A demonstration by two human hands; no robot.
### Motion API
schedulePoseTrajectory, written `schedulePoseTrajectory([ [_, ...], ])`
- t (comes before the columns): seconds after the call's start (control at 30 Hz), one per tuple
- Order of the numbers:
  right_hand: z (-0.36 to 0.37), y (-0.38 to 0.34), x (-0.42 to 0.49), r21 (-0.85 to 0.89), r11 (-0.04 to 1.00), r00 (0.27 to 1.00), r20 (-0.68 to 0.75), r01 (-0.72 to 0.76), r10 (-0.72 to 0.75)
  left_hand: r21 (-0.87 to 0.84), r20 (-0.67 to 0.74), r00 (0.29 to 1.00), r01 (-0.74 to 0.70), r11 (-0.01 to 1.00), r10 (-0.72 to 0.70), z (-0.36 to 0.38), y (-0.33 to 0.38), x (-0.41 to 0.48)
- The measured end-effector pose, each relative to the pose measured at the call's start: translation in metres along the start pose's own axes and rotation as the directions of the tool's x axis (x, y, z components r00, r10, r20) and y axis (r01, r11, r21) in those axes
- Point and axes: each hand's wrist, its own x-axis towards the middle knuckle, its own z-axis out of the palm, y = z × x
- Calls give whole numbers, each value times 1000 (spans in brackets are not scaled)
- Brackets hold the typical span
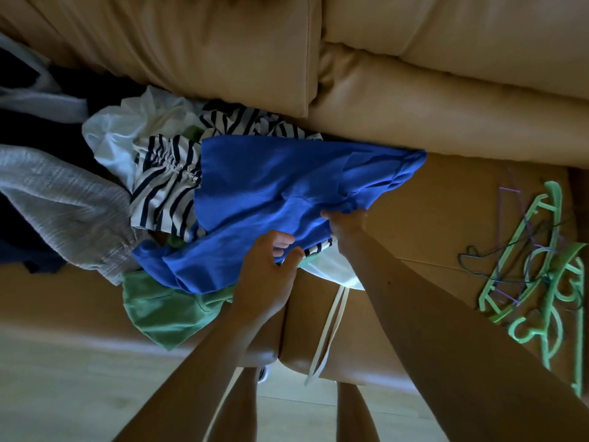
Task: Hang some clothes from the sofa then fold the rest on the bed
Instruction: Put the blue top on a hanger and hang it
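Observation:
A bright blue garment (271,193) lies spread over a heap of clothes on the tan sofa seat (430,193). My right hand (345,226) pinches its lower right edge. My left hand (271,269) grips the blue cloth's front edge, fingers curled into the fabric. Under the blue garment lie a navy-and-white striped piece (165,189), a white piece (127,129), a light green piece (162,311) and a grey textured piece (63,199). A pile of green plastic hangers (541,272) lies on the seat at the right.
The sofa's back cushions (223,43) run along the top. Dark clothes (19,90) fill the far left. A white garment with long straps (331,317) hangs over the seat's front edge. Pale floor (79,393) shows below, beside my legs.

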Motion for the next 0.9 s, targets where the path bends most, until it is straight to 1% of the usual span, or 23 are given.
schedulePoseTrajectory([
  [0.03,-1,-1,-1,-103,995,999,36,11,-7,-3,3,1000,0,1000,0,-1,2,-1],
  [0.07,-2,-2,-2,-244,969,998,60,37,-23,0,4,1000,-8,1000,8,-2,4,-1],
  [0.1,-4,-3,-3,-382,921,996,73,76,-52,6,6,1000,-18,1000,18,-2,6,0],
  [0.13,-5,-3,-4,-482,870,994,72,106,-81,16,7,1000,-28,999,28,-3,7,0],
  [0.17,-7,-4,-5,-530,838,992,70,129,-109,26,8,999,-36,999,36,-3,9,0],
  [0.2,-7,-4,-5,-528,836,989,75,151,-131,34,7,999,-44,998,44,-3,10,1],
  [0.27,-9,-6,-8,-434,877,979,88,204,-185,37,7,999,-46,998,46,-3,15,2],
  [0.3,-12,-10,-13,-332,915,973,89,229,-211,38,7,999,-46,998,46,-3,18,2],
  [0.37,-20,-24,-33,-37,976,973,85,216,-212,44,1,999,-44,998,44,-3,26,1],
  [0.4,-27,-32,-45,120,976,976,93,184,-196,41,-6,999,-47,998,47,-3,34,-1],
  [0.47,-41,-48,-71,378,918,975,132,118,-180,23,-22,998,-59,998,60,-5,48,-7],
  [0.57,-74,-77,-119,624,780,961,192,37,-200,-7,-49,995,-91,996,91,-12,80,-22],
  [0.63,-102,-100,-154,705,710,941,236,6,-241,-27,-31,991,-128,991,127,-19,109,-40],
  [0.67,-116,-113,-173,719,695,932,249,6,-266,-27,-17,989,-149,988,149,-24,125,-52],
  [0.77,-154,-157,-230,687,724,881,304,61,-363,-2,-28,964,-264,964,264,-38,172,-91],
  [0.83,-177,-190,-268,652,752,852,336,98,-402,-38,-114,937,-336,941,330,-51,206,-117],
  [0.9,-197,-225,-309,643,750,794,372,153,-481,-102,-234,898,-403,909,372,-67,241,-140],
])
